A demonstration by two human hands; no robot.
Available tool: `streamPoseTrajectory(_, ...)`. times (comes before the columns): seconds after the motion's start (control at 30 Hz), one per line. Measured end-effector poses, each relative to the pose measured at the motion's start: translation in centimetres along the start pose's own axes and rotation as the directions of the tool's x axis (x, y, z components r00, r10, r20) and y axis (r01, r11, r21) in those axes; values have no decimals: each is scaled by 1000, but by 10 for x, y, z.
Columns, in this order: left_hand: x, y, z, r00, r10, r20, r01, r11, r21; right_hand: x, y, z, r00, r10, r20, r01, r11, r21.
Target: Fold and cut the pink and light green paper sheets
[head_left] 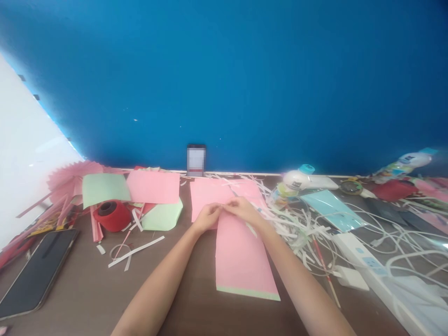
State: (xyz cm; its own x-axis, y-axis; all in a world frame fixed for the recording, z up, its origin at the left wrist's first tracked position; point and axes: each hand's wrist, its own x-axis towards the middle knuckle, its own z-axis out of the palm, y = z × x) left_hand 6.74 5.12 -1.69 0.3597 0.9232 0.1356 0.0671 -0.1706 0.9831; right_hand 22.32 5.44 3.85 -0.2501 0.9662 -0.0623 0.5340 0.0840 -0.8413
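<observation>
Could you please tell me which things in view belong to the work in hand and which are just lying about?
In use, it seems:
left hand
right hand
pink paper at the fingertips

Probably just lying about:
flat phone
red spool
blue packet
power strip
charger

a long pink strip [241, 261] lies lengthwise below the right hand [241, 210], running from the fingertips back toward the wearer, between the two forearms. it looks flat and smooth, a little wider at its near end, where a thin pale green band edges it. its far left corner is right where the fingertips of the left hand [209, 217] and right hand meet; whether they pinch it is too small to tell. a wider pink sheet [206, 191] lies flat just beyond both hands, reaching out past them on either side. whether strip and sheet join is hidden by the hands.
</observation>
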Motion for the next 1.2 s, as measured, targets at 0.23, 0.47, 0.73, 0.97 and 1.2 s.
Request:
streamPoseTrajectory(0.23, -1, -5, 4, 994, 2, -106, 14, 990, 143, -5, -8, -3, 993, 88, 78, -92, 994, 51)
streamPoseTrajectory(0.47, -2, -4, 2, 985, 18, -170, 9, 987, 158, -8, -16, -16, 982, 159, 102, -168, 982, 84)
streamPoseTrajectory(0.73, 0, -8, 2, 983, -10, -183, 37, 989, 144, -15, -7, -37, 993, 119, 24, -118, 993, -18)
streamPoseTrajectory(0.97, -3, -2, 2, 987, -3, -160, 27, 989, 146, -8, 13, -34, 997, 33, -72, -44, 987, -157)
streamPoseTrajectory(1.2, -3, -1, 3, 985, 22, -173, 7, 986, 167, -4, 17, -32, 990, 58, -126, -79, 981, -176)
